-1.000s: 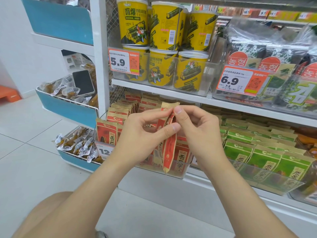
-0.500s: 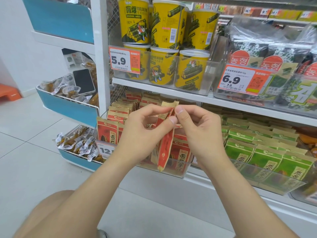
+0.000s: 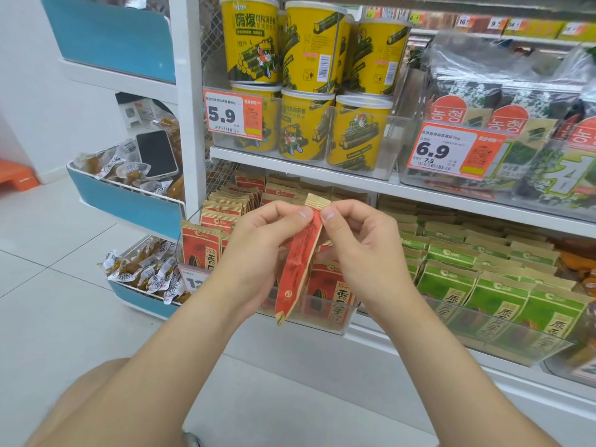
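red packet [image 3: 298, 266] edge-on, top pinched by curled fingers of left hand [image 3: 258, 253], right hand [image 3: 364, 253], seemingly sealed

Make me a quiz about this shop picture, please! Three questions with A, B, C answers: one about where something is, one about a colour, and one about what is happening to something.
1. Where is the phone?
A. On a chair
B. On snack bags in the blue basket
C. In a pocket

2. What colour is the packet held by the left hand and the right hand?
A. Green
B. Red
C. Blue

3. How is that packet held?
A. It hangs down, pinched at its top edge
B. It lies flat under a palm
C. It is crushed into a ball

Answers:
1 B, because the phone rests on the wrapped snacks in the basket left of the shelves.
2 B, because its side is red with a tan top strip.
3 A, because fingertips of both hands pinch the top and the rest dangles.
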`<action>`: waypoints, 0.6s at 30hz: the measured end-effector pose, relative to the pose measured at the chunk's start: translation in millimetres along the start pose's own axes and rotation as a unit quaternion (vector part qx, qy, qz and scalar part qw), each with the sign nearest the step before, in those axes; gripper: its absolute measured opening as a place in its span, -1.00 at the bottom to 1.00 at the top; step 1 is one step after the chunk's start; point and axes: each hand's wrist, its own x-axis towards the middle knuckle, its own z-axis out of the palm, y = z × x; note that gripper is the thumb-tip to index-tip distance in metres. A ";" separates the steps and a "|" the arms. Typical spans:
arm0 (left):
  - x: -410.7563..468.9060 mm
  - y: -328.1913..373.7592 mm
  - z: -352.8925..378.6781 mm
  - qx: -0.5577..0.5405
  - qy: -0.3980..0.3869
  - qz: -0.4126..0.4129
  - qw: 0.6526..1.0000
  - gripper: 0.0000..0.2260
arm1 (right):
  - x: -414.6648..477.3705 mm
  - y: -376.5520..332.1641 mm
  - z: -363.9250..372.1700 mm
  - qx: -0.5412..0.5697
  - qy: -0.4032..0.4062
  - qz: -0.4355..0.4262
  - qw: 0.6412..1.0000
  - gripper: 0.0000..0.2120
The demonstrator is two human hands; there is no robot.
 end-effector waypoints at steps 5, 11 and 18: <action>-0.2 -5.1 0.7 0.002 -0.009 0.022 1.000 -0.85 | -0.1 -0.9 0.0 -0.010 0.033 -0.028 0.999 -0.87; 1.5 -4.6 2.6 -0.027 0.064 0.051 0.996 -0.80 | -1.3 -0.2 -0.1 -0.075 -0.031 -0.074 0.994 -0.76; 11.5 2.6 7.1 -0.082 0.125 0.043 0.988 -0.91 | 2.5 1.1 7.1 -0.146 -0.024 -0.072 0.986 -0.93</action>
